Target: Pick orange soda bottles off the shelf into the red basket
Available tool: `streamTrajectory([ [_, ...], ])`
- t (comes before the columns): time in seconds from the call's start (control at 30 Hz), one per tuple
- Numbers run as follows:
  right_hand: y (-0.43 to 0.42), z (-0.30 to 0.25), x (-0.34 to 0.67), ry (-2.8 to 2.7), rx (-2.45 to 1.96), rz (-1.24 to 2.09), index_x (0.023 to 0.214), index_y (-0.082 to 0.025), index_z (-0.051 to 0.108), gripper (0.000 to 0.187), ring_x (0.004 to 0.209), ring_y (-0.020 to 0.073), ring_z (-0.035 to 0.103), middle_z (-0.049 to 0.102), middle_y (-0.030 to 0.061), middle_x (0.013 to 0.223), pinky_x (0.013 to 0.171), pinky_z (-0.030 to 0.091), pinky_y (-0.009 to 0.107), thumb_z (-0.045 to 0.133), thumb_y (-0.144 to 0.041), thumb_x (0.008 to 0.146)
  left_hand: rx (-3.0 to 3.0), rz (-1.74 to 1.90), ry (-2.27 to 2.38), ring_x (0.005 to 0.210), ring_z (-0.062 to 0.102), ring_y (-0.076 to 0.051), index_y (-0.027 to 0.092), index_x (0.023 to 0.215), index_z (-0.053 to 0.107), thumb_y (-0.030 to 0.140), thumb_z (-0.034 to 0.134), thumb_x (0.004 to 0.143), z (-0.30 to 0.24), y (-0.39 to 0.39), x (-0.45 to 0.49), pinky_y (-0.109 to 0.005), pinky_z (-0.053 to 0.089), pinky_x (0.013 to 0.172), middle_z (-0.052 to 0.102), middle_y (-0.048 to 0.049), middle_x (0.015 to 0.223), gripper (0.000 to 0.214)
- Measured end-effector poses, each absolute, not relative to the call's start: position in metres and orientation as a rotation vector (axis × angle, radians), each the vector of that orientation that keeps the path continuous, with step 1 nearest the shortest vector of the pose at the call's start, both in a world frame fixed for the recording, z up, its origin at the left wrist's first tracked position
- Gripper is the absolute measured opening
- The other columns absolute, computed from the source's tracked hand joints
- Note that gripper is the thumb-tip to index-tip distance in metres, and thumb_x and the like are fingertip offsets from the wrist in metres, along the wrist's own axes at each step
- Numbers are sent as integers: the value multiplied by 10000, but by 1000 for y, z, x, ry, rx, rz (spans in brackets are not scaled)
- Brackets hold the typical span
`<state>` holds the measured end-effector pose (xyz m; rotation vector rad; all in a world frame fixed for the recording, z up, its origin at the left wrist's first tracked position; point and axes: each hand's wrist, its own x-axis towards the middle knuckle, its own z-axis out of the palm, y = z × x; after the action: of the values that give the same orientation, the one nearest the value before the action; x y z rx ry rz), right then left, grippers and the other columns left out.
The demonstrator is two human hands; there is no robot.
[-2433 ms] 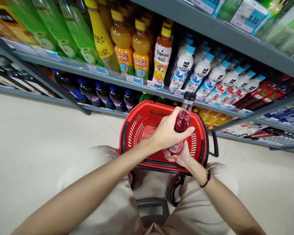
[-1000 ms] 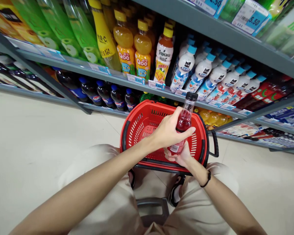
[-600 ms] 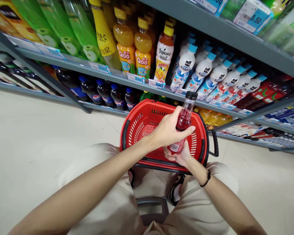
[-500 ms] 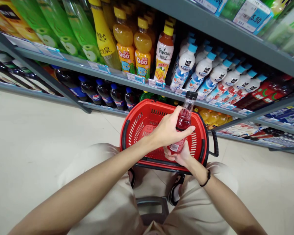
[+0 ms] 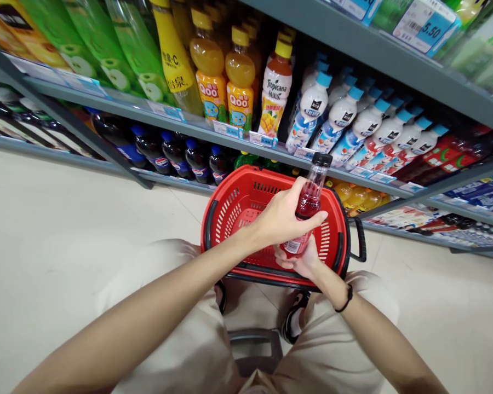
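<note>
A clear bottle of red drink with a black cap is held upright over a red shopping basket. My left hand is wrapped around the bottle's middle. My right hand grips it from below, at its base and label. The basket stands on the floor in front of my knees and looks empty where its inside shows.
Grey store shelves run across the top, packed with orange Qoo bottles, a Tropicana bottle, white blue-capped bottles and dark cola bottles lower down. Pale floor lies to the left and right. A black basket handle sits between my legs.
Almost nothing differs; both hands keep the same hold on the bottle, and the view has shifted by a few pixels only.
</note>
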<state>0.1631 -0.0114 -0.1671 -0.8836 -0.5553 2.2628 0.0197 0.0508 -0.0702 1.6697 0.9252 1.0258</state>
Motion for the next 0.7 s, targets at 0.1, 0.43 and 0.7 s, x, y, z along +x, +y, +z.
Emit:
streamTrajectory([
  [0.1, -12, -167, 163, -546, -883, 2261, 797, -168, 590, 658, 409, 89, 247, 533, 19, 567, 388, 212, 228, 574, -826, 779, 1673, 1020, 929, 660, 638, -148, 211, 1045, 477, 434, 751, 907, -69, 50, 19, -276, 470, 659, 677, 37, 764, 379],
  [0.43, -12, -163, 160, -550, -862, 2255, 782, -166, 582, 648, 389, 73, 239, 554, 11, 594, 389, 234, 230, 648, -808, 722, 1683, 1022, 938, 668, 642, -144, 209, 1028, 469, 422, 763, 901, -70, 50, 20, -264, 463, 658, 674, 43, 762, 385],
  [0.7, -13, -168, 161, -549, -867, 2252, 800, -163, 580, 613, 389, 82, 259, 557, 17, 601, 391, 229, 228, 573, -774, 763, 1700, 1016, 956, 682, 658, -157, 212, 1048, 467, 425, 755, 904, -70, 51, 20, -270, 465, 670, 673, 41, 774, 386],
])
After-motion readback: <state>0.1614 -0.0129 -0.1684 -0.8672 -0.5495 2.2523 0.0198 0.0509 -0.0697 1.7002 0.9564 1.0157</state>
